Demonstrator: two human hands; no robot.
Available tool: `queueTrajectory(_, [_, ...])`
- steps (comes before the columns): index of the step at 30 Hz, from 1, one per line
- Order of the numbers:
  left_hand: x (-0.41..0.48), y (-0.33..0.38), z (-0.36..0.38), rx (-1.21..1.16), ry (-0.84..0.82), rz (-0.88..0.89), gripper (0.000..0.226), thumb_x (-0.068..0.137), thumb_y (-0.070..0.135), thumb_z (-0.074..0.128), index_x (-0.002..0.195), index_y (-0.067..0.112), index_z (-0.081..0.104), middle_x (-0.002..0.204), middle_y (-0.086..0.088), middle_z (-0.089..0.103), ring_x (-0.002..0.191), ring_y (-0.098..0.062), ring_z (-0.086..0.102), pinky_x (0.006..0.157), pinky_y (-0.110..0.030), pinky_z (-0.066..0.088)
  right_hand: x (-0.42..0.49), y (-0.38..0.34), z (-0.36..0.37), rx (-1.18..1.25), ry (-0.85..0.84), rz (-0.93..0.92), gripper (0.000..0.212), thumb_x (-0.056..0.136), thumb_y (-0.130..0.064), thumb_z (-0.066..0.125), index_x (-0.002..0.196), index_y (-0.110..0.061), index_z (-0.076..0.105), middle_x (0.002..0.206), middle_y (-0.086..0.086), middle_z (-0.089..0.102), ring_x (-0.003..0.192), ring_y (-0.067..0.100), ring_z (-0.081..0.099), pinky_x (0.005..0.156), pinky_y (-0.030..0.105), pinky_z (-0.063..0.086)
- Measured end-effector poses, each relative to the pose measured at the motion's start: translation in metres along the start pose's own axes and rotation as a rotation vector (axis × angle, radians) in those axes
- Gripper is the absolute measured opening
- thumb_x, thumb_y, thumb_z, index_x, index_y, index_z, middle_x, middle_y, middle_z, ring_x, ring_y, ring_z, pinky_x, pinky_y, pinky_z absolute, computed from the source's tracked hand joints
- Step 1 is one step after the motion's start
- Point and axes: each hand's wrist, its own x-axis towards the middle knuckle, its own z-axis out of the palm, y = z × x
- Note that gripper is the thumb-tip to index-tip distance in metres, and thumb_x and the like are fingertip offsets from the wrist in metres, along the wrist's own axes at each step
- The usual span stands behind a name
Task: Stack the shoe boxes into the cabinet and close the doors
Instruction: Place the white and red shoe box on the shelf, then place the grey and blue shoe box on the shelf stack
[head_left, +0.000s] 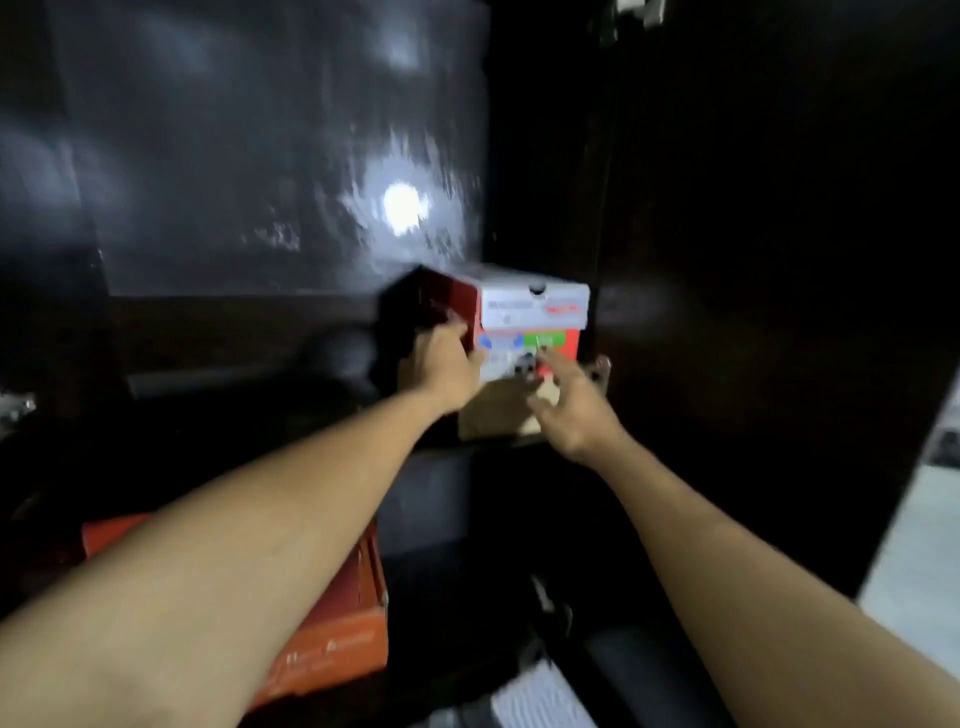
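Observation:
A red shoe box with a white lid (532, 306) sits on top of a plain brown box (493, 415) at the right end of a dark cabinet shelf (249, 384). My left hand (447, 371) lies against the red box's left front corner, fingers stretched along its side. My right hand (571, 402) is at the front of the stack, fingers spread over the lower edge of the red box and the brown box. The view is blurred, so whether the fingertips touch is unclear. An orange shoe box (337, 639) lies low down under my left forearm.
The cabinet's glossy dark back panel (270, 156) reflects a lamp. A dark open door or side wall (753, 260) stands at the right with a metal hinge (602, 371) beside the stack. Pale floor (919, 571) shows at far right; dark shoes lie below.

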Motion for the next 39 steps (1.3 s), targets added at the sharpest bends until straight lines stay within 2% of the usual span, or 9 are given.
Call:
queueTrajectory(2, [-0.034, 0.010, -0.001, -0.014, 0.123, 0.050, 0.039, 0.082, 0.040, 0.069, 0.118, 0.025, 0.062, 0.122, -0.007, 0.059, 0.118, -0.030, 0.052, 0.097, -0.045, 0.044, -0.027, 0.009, -0.007, 0.042, 0.086, 0.015, 0.061, 0.084, -0.020, 0.061, 0.143, -0.016, 0.049, 0.146, 0.009, 0.049, 0.132, 0.024, 0.050, 0.115, 0.038, 0.038])
queueTrajectory(5, [-0.092, 0.012, 0.008, -0.028, 0.183, 0.216, 0.039, 0.079, 0.042, 0.067, 0.111, 0.023, 0.058, 0.115, 0.000, 0.057, 0.114, -0.024, 0.049, 0.090, -0.036, 0.034, -0.089, 0.032, -0.006, 0.068, 0.141, 0.115, 0.052, 0.091, -0.017, 0.064, 0.141, -0.011, 0.051, 0.142, 0.010, 0.049, 0.116, 0.020, 0.057, 0.103, 0.034, 0.048])
queueTrajectory(8, [-0.151, -0.008, 0.038, -0.054, -0.081, 0.299, 0.041, 0.080, 0.041, 0.070, 0.112, 0.019, 0.059, 0.106, 0.000, 0.059, 0.104, -0.024, 0.057, 0.089, -0.039, 0.045, -0.166, 0.070, 0.010, 0.042, 0.089, 0.263, 0.047, 0.093, -0.019, 0.065, 0.138, -0.011, 0.055, 0.132, 0.011, 0.058, 0.105, 0.025, 0.066, 0.088, 0.027, 0.051])
queueTrajectory(13, [-0.239, -0.056, 0.100, -0.025, -0.578, -0.027, 0.059, 0.082, 0.040, 0.077, 0.131, 0.016, 0.055, 0.122, -0.006, 0.064, 0.112, -0.025, 0.062, 0.087, -0.023, 0.042, -0.298, 0.136, 0.054, 0.029, -0.046, 0.567, 0.034, 0.089, -0.023, 0.069, 0.120, -0.009, 0.067, 0.114, 0.010, 0.072, 0.108, 0.027, 0.068, 0.090, 0.035, 0.053])
queueTrajectory(19, [-0.286, -0.115, 0.162, 0.077, -0.767, -0.251, 0.072, 0.079, 0.044, 0.079, 0.138, 0.013, 0.051, 0.136, -0.010, 0.059, 0.122, -0.027, 0.059, 0.101, -0.035, 0.048, -0.392, 0.186, 0.095, -0.005, -0.055, 0.936, 0.056, 0.086, -0.040, 0.073, 0.127, -0.003, 0.060, 0.121, 0.016, 0.062, 0.114, 0.030, 0.061, 0.091, 0.030, 0.045])
queueTrajectory(24, [-0.315, -0.140, 0.205, 0.094, -0.731, -0.326, 0.077, 0.078, 0.050, 0.077, 0.140, 0.016, 0.047, 0.137, -0.008, 0.057, 0.123, -0.027, 0.056, 0.098, -0.040, 0.050, -0.399, 0.194, 0.114, 0.000, 0.031, 1.025, 0.084, 0.083, -0.047, 0.075, 0.148, -0.010, 0.036, 0.140, 0.017, 0.045, 0.130, 0.034, 0.047, 0.102, 0.039, 0.041])
queueTrajectory(29, [-0.316, -0.160, 0.240, 0.102, -0.784, -0.317, 0.107, 0.079, 0.044, 0.080, 0.158, 0.013, 0.015, 0.161, -0.013, 0.025, 0.149, -0.029, 0.024, 0.116, -0.041, 0.032, -0.389, 0.213, 0.131, 0.076, 0.055, 1.042, 0.096, 0.079, -0.042, 0.081, 0.153, -0.014, 0.026, 0.145, 0.010, 0.046, 0.130, 0.030, 0.049, 0.101, 0.039, 0.043])
queueTrajectory(35, [-0.304, -0.179, 0.236, -0.004, -0.882, -0.425, 0.123, 0.072, 0.028, 0.089, 0.159, 0.010, 0.003, 0.159, -0.014, 0.030, 0.145, -0.025, 0.034, 0.115, -0.034, 0.035, -0.395, 0.223, 0.134, 0.204, 0.119, 1.027, 0.080, 0.072, -0.012, 0.088, 0.136, -0.014, 0.040, 0.117, -0.006, 0.055, 0.102, 0.008, 0.053, 0.073, 0.005, 0.039])
queueTrajectory(39, [-0.310, -0.179, 0.226, 0.070, -0.888, -0.378, 0.126, 0.070, 0.042, 0.088, 0.159, 0.010, 0.004, 0.164, -0.014, 0.015, 0.152, -0.026, 0.014, 0.120, -0.036, 0.025, -0.398, 0.223, 0.142, 0.206, 0.111, 1.051, 0.081, 0.064, -0.015, 0.092, 0.125, -0.019, 0.039, 0.122, 0.005, 0.059, 0.110, 0.022, 0.060, 0.085, 0.026, 0.045])
